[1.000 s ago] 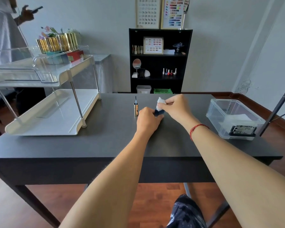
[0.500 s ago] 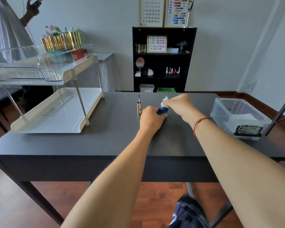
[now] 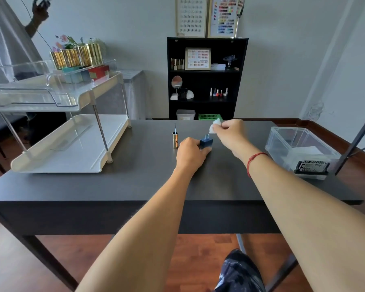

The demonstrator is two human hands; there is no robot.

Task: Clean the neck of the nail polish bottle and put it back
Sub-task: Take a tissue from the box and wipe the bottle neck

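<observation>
Worktop [image 3: 135, 182]: dark, matte, long side facing the camera.
Left end: white 2-tier rack [image 3: 72, 148], feet on the top.
Centre: gold cap [image 3: 175, 141] upright, brush pointing up; blue nail polish bottle [image 3: 206, 142] near it on the right, neck open.
Right end: clear plastic bin [image 3: 299, 144].

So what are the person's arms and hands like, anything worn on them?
The left forearm and right forearm are bare, with no sleeves in view. The left hand and right hand wear no gloves. A thin red string bracelet circles the right wrist; the left wrist has nothing on it. No watch shows.
</observation>
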